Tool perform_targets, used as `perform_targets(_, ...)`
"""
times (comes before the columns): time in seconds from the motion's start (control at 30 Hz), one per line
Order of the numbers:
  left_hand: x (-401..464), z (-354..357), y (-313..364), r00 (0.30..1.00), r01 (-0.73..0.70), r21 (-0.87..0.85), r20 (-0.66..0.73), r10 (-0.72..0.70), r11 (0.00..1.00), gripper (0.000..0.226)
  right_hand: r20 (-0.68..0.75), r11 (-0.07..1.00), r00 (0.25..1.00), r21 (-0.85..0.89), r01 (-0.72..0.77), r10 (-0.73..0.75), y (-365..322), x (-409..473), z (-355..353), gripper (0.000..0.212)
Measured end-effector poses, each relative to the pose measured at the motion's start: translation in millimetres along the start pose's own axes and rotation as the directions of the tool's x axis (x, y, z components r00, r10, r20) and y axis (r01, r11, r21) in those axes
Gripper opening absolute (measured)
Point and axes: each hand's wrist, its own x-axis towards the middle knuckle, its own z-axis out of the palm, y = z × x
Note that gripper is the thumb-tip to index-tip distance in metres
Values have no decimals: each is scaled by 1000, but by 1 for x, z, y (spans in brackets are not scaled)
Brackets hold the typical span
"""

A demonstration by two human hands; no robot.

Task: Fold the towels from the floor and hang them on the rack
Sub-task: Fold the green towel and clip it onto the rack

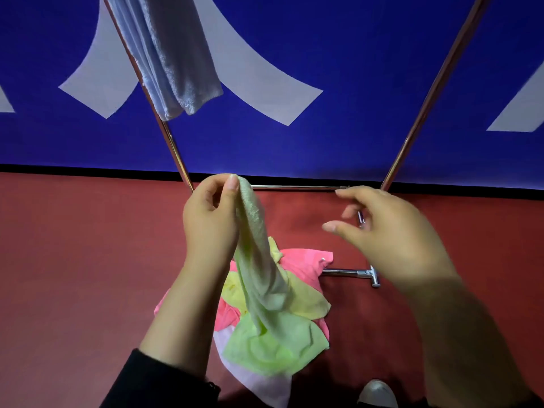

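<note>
left hand (210,219) pinches green towel (259,278); right hand (391,231) loose, empty; pile (306,257) partly hidden

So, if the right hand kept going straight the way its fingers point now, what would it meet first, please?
Probably the green towel hanging from the left hand: the right hand is open, fingers aimed leftward at it. Nothing shows between them, though depth is unclear.

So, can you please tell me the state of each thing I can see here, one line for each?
left hand: pinches the green towel's top edge
right hand: open, holds nothing
green towel: lifted, hanging unfolded
blue towel: folded, hung on the rack
towel pile: crumpled on the floor
rack: standing, mostly bare
</note>
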Motion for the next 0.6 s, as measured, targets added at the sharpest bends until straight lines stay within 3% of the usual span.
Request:
perform_targets(0.13,-2,2,4,986,-55,12,160,52,998,17,90,997,993,46,70,-74,-7,2,17,68)
perform_targets(0.27,-6,1,10,912,-31,-105,404,72,994,18,127,983,984,148,106,-126,-8,4,23,73)
perform_targets(0.4,-11,0,19,857,-7,-184,506,101,983,16,161,957,972,263,122,-169,-8,5,21,73)
perform_targets(0.47,-13,1,22,829,13,-201,550,102,980,16,202,951,962,282,123,-185,-7,6,22,66)
perform_targets(0.6,-13,2,22,815,29,-197,572,91,980,16,280,971,945,214,110,-169,-5,6,23,24)
